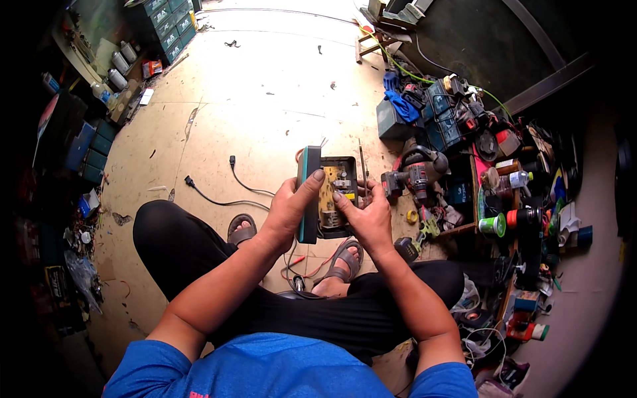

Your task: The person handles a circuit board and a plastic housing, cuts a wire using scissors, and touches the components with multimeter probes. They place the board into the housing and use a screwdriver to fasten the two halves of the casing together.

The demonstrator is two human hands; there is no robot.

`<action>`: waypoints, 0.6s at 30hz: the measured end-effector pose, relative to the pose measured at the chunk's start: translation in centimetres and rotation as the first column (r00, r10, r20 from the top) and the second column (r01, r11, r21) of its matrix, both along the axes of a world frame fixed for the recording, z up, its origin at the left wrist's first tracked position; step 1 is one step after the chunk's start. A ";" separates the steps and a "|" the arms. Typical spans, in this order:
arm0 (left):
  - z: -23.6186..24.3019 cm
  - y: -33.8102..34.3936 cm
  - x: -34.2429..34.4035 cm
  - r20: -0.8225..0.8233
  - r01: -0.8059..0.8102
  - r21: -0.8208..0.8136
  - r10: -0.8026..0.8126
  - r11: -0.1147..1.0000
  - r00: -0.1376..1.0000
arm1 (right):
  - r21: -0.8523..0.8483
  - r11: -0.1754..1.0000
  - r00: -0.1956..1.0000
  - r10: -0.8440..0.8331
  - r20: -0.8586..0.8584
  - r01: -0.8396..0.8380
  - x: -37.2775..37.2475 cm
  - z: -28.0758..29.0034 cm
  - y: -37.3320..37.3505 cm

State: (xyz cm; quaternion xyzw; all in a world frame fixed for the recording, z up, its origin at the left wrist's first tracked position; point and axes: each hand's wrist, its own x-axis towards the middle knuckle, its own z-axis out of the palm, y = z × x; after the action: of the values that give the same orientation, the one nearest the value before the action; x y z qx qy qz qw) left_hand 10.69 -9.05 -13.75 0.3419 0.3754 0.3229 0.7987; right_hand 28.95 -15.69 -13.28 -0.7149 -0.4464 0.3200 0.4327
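In front of my knees I hold an opened electronic device in two parts. My left hand (286, 211) is closed round a teal and black casing cover (308, 229), stood on edge with the thumb across it. Beside it is a black housing (350, 162) with a yellowish circuit board (328, 182) and a cylindrical component inside. My right hand (373, 219) grips the housing's right side, thumb over the board. A thin screwdriver-like rod (361, 156) sticks up from its fingers; its lower end is hidden.
Two black plugs (190, 182) on cords lie on the floor at left. A cable with red test-lead-like ends (297, 261) lies between my feet. Power tools (418, 176), a battery pack (406, 249), and crowded shelves (511, 219) stand at right. Stacked drawers (162, 23) are at far left.
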 end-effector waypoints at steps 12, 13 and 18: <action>-1.0 0.3 0.2 0.059 -0.029 -0.042 0.032 0.999 0.998 | 0.045 0.990 0.983 0.135 -0.122 -0.130 1.3 -0.8 0.3; -1.0 0.4 0.1 0.063 -0.022 -0.050 0.026 0.999 0.998 | -0.001 0.991 0.989 0.137 -0.058 -0.137 1.3 -0.6 0.4; -1.4 0.2 0.2 -0.012 -0.060 -0.016 0.060 0.998 0.998 | 0.021 0.991 0.979 0.128 0.158 -0.133 0.7 -0.2 0.3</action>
State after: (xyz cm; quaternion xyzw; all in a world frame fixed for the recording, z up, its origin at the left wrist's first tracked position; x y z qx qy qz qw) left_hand 10.88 -8.83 -15.14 0.3257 0.3926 0.3415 0.7894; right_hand 29.62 -15.42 -13.43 -0.6999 -0.5298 0.2836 0.3859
